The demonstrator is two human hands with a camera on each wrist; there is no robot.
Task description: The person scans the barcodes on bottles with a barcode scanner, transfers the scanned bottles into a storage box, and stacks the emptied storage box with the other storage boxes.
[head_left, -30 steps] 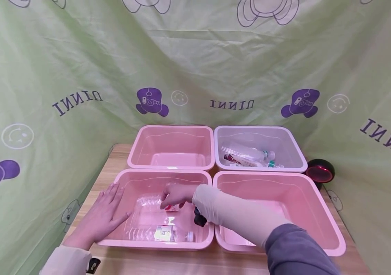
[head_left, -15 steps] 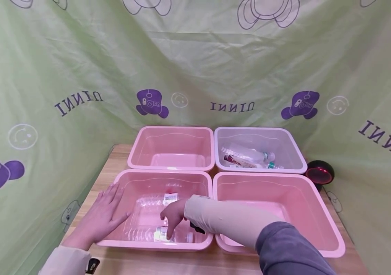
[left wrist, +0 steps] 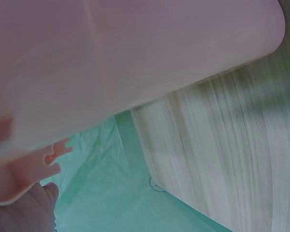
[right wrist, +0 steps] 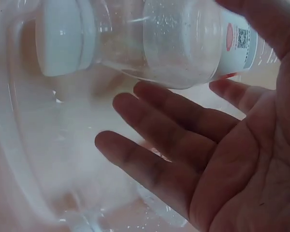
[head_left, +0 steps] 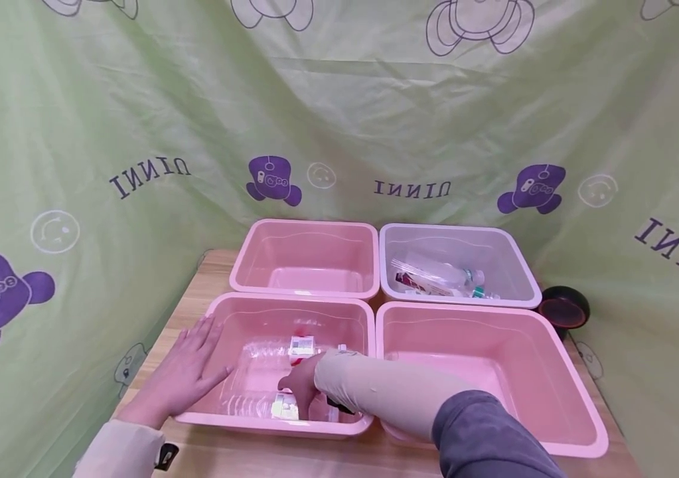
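Observation:
My left hand (head_left: 186, 372) rests with straight, spread fingers on the left rim of the front-left pink basin (head_left: 255, 425). Inside that basin, my right hand (head_left: 303, 382) reaches down over a clear plastic bottle (head_left: 246, 405) lying along the near wall. The right wrist view shows this bottle (right wrist: 121, 43) with its white cap and printed label. There, the right hand's fingers (right wrist: 164, 125) are spread and slightly bent beneath the bottle, with the thumb above; the palm is off it. A second clear bottle (head_left: 267, 350) with a white label lies farther back in the basin.
Behind stands another pink basin (head_left: 303, 292), and beside it a pale lilac basin (head_left: 464, 303) containing several bottles and wrappers. A third pink basin (head_left: 584, 398) sits at front right. A round black device (head_left: 565, 307) is at the wooden table's (head_left: 214, 458) right side.
The right hand has left the farther bottle and moved toward the near wall, down to the nearer bottle. The left hand has stayed on the rim. The head view has shifted slightly.

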